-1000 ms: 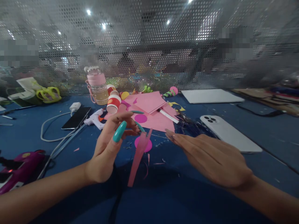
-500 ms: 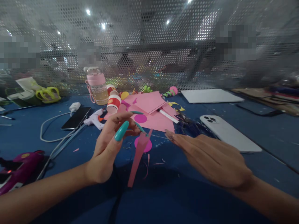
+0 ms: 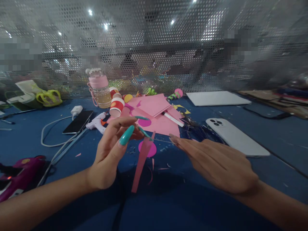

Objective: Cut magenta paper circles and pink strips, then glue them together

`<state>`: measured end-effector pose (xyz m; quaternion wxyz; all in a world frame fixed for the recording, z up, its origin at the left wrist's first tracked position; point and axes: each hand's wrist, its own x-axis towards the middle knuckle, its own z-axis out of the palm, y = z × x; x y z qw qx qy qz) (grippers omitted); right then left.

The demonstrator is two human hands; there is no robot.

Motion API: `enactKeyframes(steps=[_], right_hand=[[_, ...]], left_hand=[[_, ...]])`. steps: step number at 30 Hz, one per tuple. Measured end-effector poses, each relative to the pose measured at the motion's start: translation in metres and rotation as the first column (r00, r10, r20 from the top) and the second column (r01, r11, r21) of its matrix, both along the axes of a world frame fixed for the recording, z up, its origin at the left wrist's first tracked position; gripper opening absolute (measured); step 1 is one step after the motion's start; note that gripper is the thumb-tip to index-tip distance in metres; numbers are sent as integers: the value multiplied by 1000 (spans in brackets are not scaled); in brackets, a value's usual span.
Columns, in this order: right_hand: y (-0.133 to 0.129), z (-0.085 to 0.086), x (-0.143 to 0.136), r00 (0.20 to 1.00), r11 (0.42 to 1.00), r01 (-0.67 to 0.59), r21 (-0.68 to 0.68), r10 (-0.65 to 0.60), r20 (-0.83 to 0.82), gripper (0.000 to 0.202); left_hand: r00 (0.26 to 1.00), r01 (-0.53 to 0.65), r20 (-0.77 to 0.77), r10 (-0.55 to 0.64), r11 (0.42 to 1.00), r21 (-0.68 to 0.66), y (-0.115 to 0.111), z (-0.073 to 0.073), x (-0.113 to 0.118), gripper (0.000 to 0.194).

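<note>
My left hand (image 3: 109, 150), with long teal nails, is curled at the middle over the blue table. A narrow pink paper strip (image 3: 141, 168) slants down from its fingertips; the exact grip is partly hidden. From there a thin pale rod or thread (image 3: 163, 141) runs across to my right hand (image 3: 216, 163). That hand is palm down, its fingers pressed together round the thin piece's other end. Behind the strip lies a magenta paper disc (image 3: 151, 150). Pink paper sheets (image 3: 154, 104) are piled just beyond, with a white pen (image 3: 173, 119) on them.
A white phone (image 3: 237, 136) lies at right, a black phone (image 3: 78, 122) and a white glue gun (image 3: 96, 123) at left. A purple tool (image 3: 24, 170) is nearer. Behind stand a bottle (image 3: 99, 88) and paper cups (image 3: 117, 106), before a perforated metal screen (image 3: 154, 48).
The left fingertips have shifted very slightly, and the strip's top end has tipped a little to the left. The right hand has hardly moved.
</note>
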<state>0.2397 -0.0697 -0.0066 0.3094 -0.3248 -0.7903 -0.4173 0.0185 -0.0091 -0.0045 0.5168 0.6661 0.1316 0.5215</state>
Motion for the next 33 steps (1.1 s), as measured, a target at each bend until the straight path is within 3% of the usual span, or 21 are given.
enactKeyframes(steps=[4,7,10,14,17,20,24,28,33], right_hand=[[0,1,-1,1000,1000,13,-2,-13,15,21],[0,1,0,999,1000,12,19,-13,40,18],[-2,0,1,998,1000,-14,11,13,55,17],[-4,0,1,996,999,-33,-35,36,77,22],[-5,-4,3,996,995,-51,-81,56,63,25],[-5,-12,5,996,994,-87,-69,87,-3,29],[-7,-21,4,995,993,-94,-75,93,-24,36],[-12,-22,-1,992,992,-77,-104,66,-104,43],[-13,-22,-3,994,990,-67,-128,55,-91,41]], left_hand=[[1000,-12,-6,12,1000,-10,-1,4,2,23],[989,-136,-76,128,984,-114,3,12,6,18],[949,-247,-244,198,950,-189,10,21,8,15],[880,-139,-475,-11,950,-280,18,35,6,19],[771,-27,-617,-157,960,-279,20,44,2,23],[703,28,-699,-135,986,-162,21,50,-1,27],[659,3,-751,-25,1000,-30,21,55,-2,26],[628,10,-778,-24,1000,-23,20,55,-2,21],[592,54,-804,-54,998,-28,20,54,-3,21]])
